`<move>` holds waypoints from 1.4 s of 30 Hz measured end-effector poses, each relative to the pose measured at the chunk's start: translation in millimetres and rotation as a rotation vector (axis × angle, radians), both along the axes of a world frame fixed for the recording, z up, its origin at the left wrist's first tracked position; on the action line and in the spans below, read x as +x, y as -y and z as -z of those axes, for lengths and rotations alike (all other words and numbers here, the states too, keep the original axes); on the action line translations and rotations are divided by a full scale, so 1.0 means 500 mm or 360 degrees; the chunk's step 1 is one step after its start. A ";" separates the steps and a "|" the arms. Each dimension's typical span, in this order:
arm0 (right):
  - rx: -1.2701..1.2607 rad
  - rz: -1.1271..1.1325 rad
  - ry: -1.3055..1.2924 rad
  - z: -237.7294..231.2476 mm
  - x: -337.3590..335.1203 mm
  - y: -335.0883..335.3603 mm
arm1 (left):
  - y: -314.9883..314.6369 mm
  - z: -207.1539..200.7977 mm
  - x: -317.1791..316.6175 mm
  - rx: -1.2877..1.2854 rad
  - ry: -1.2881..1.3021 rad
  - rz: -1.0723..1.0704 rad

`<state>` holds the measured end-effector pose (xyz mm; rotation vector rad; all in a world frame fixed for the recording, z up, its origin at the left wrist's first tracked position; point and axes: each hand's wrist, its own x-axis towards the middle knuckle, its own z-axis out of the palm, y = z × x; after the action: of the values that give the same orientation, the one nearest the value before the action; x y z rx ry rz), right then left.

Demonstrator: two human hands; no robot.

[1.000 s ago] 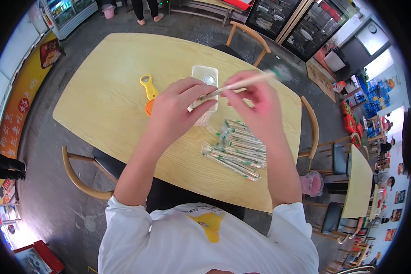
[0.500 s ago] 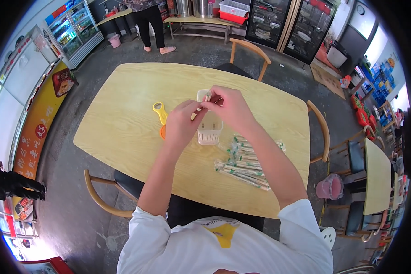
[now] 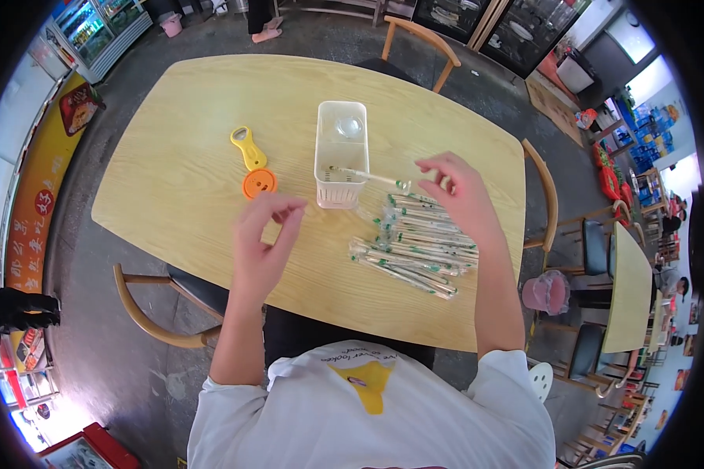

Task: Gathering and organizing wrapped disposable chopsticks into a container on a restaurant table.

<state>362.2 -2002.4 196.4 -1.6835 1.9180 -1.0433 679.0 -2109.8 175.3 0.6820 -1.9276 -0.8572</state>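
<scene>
Standing near the middle of the pale wooden table (image 3: 184, 156) in the head view, a white plastic basket (image 3: 341, 195) is split by a crosswise divider into a far and a near compartment. A clear rounded thing (image 3: 349, 127) sits in the far one. Over the near one lies a wrapped chopstick packet (image 3: 379, 180), its left end within the basket's walls and its green-marked right end out past the right rim; whether it rests on that rim I cannot tell. Its long axis runs mostly left to right, the right end slightly nearer the person. Just beside that end is the right hand (image 3: 460, 195), thumb and fingers parted. The left hand (image 3: 264, 238), near the basket's front left corner, also has thumb and forefinger spread. Right of the basket, a pile of chopstick packets (image 3: 430, 234) lies mainly sideways, the nearest slanting toward the person.
</scene>
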 end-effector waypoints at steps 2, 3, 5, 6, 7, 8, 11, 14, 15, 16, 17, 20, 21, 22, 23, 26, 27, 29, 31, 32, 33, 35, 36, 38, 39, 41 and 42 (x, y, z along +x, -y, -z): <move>0.0174 0.0145 -0.0238 0.073 -0.030 -0.023 | -0.028 0.009 -0.004 0.0144 0.0008 0.0101; 0.0239 0.0213 -0.0388 0.110 -0.043 -0.038 | -0.041 0.010 -0.013 0.0268 0.0022 0.0203; 0.0316 0.0252 -0.0544 0.139 -0.051 -0.043 | -0.054 0.013 -0.036 0.0233 0.0107 0.0338; 0.0390 0.0276 -0.0554 0.143 -0.052 -0.041 | -0.060 0.013 -0.048 0.0178 0.0201 0.0488; 0.0464 0.0304 -0.0564 0.145 -0.053 -0.040 | -0.068 0.018 -0.057 0.0148 0.0256 0.0520; 0.0470 0.0292 -0.0570 0.143 -0.052 -0.039 | -0.070 0.022 -0.064 0.0157 0.0251 0.0509; 0.0444 0.0293 -0.0596 0.132 -0.042 -0.035 | -0.076 0.029 -0.078 0.0105 0.0337 0.0575; 0.0397 0.0303 -0.0680 0.116 -0.034 -0.044 | -0.075 0.036 -0.083 0.0146 0.0307 0.0588; 0.0328 0.0336 -0.0638 0.114 -0.035 -0.051 | -0.073 0.041 -0.083 0.0130 0.0278 0.0581; 0.0259 0.0368 -0.0595 0.111 -0.038 -0.054 | -0.071 0.044 -0.081 0.0115 0.0250 0.0572; 0.0262 0.0370 -0.0595 0.105 -0.040 -0.058 | -0.070 0.043 -0.079 0.0116 0.0250 0.0575; 0.0175 0.0390 -0.0603 0.085 -0.041 -0.065 | -0.065 0.041 -0.069 0.0205 0.0199 0.0510; 0.0133 0.0400 -0.0602 0.079 -0.041 -0.065 | -0.062 0.042 -0.066 0.0206 0.0189 0.0477; 0.0091 0.0409 -0.0602 0.072 -0.039 -0.066 | -0.060 0.042 -0.063 0.0207 0.0178 0.0444; 0.0089 0.0408 -0.0600 0.054 -0.034 -0.066 | -0.058 0.040 -0.059 0.0206 0.0179 0.0443; -0.0184 0.0561 -0.0388 -0.010 -0.021 -0.061 | -0.046 0.014 -0.047 0.0188 0.0152 0.0371; -0.0423 0.0564 -0.0062 -0.031 -0.025 -0.063 | -0.038 -0.004 -0.048 0.0131 0.0115 0.0344; -0.0665 0.0566 0.0274 -0.084 -0.013 -0.054 | -0.019 -0.043 -0.054 0.0070 0.0089 0.0321; -0.0969 0.0238 0.0662 -0.143 0.043 -0.018 | 0.001 -0.083 -0.065 -0.0058 -0.0031 0.0233; -0.0976 0.0238 0.0669 -0.150 0.061 0.001 | 0.012 -0.097 -0.074 -0.0065 -0.0023 0.0233; -0.0887 0.0054 0.0721 -0.157 0.076 0.020 | 0.023 -0.112 -0.091 -0.0313 -0.0056 0.0108; -0.0809 -0.0130 0.0768 -0.161 0.101 0.059 | 0.047 -0.125 -0.118 -0.0574 -0.0090 -0.0013; -0.0671 -0.0170 0.0601 -0.155 0.111 0.080 | 0.060 -0.119 -0.129 -0.0567 -0.0072 0.0007; -0.0551 -0.0207 0.0428 -0.141 0.127 0.100 | 0.072 -0.103 -0.136 -0.0578 -0.0057 0.0030; -0.0473 -0.0238 0.0349 -0.133 0.132 0.107 | 0.074 -0.091 -0.135 -0.0469 0.0022 0.0056; -0.0302 -0.0261 0.0206 -0.137 0.140 0.105 | 0.077 -0.069 -0.129 -0.0373 0.0102 0.0077; -0.0314 -0.0266 0.0205 -0.135 0.145 0.105 | 0.077 -0.059 -0.125 -0.0375 0.0180 0.0039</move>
<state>434.6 -2054.8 263.7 -1.7978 1.6091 -1.2749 616.7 -2148.1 204.7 0.5764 -2.1007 -0.6040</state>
